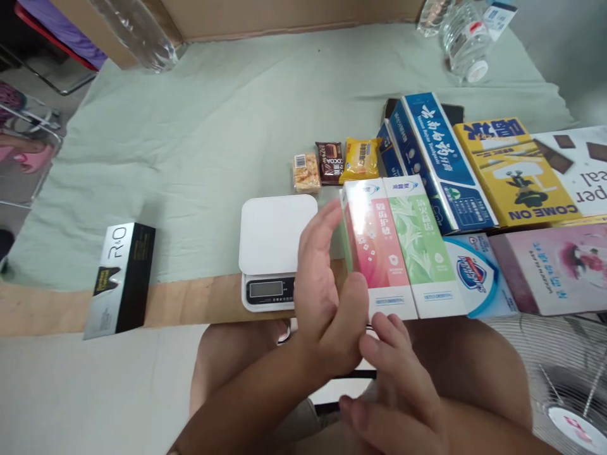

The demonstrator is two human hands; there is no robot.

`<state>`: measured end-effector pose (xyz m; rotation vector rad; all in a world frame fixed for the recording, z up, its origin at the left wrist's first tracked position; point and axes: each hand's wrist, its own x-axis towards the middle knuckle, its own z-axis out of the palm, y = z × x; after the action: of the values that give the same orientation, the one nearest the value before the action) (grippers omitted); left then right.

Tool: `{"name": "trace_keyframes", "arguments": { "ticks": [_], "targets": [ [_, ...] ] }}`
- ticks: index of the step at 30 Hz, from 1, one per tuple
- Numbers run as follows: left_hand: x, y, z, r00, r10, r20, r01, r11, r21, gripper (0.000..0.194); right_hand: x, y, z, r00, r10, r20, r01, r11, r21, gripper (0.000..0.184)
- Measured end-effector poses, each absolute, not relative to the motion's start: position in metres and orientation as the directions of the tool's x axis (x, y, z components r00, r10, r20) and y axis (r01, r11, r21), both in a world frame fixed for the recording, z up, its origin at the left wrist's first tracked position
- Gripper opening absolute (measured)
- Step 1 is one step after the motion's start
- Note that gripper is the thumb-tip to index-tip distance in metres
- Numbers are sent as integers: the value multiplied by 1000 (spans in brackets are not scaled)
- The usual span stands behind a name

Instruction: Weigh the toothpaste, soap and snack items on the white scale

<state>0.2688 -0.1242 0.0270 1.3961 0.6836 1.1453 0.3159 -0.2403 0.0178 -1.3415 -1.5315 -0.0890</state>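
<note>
My left hand (325,297) is held edge-up with its fingers stretched out. Its fingertips are beside the left side of a pink-and-white toothpaste box (379,246); whether they touch it I cannot tell. A green-and-white box (422,240) lies against that one. Lower down, my right hand (403,385) is partly blurred, its thumb apart from the fingers, holding nothing visible. Its fingertips come close to the heel of my left hand. A white digital scale (277,234) with a blank-looking display stands left of my left hand, which covers its right edge.
Three small snack packs, including a yellow one (360,159), lie behind the scale. Blue toothpaste boxes (441,158), a yellow box (519,170), a soap box (478,275) and a pink box (554,268) crowd the right. A black-and-silver box (121,278) stands left. Plastic bottles (467,44) lie behind.
</note>
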Motion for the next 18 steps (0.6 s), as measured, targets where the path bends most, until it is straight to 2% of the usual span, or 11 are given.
{"name": "trace_keyframes", "arguments": {
  "ticks": [3,6,8,10,12,15,18],
  "targets": [
    [250,-102,48,190,912,363,-265,-308,914,34,312,-230,20,151,645,749,728,440,-526,33],
    [210,-75,69,40,910,413,-245,-391,887,27,300,-220,22,32,738,674,701,464,-541,41],
    [169,-58,80,1,884,468,-141,-463,875,28,285,-211,24,-45,789,613,669,479,-568,46],
    [118,-42,85,-35,876,481,49,-479,876,23,263,-199,29,-71,841,537,648,448,-616,49],
    [66,-28,85,-159,895,417,227,-378,898,15,233,-182,33,-118,893,434,638,402,-656,49],
    [3,-14,77,-333,929,161,347,-38,937,10,182,-150,35,-169,949,268,613,314,-725,49],
    [-30,-7,68,-301,949,-91,430,220,876,14,138,-116,26,-196,978,75,582,178,-793,56]
  ]
}}
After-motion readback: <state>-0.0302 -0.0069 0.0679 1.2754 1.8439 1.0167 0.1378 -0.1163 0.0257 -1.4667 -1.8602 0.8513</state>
